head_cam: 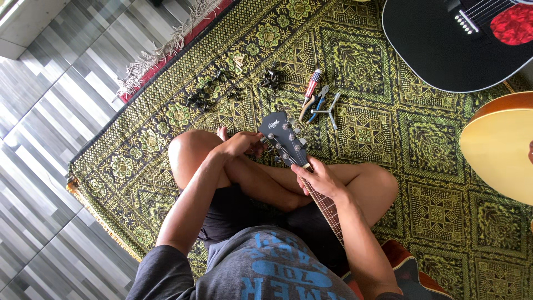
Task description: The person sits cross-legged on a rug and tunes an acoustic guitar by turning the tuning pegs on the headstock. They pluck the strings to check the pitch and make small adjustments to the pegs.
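Guitar neck ran from my lap up and away to the headstock; my right hand wrapped it just below the nut. Left hand, nearer the tuning pegs, pinched one at the headstock's left edge.

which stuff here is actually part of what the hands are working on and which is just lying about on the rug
In hand:
guitar headstock, left hand at its tuners
guitar neck, right hand gripping it

Lying about:
pliers
screwdriver
loose tuner parts
black guitar
pale guitar
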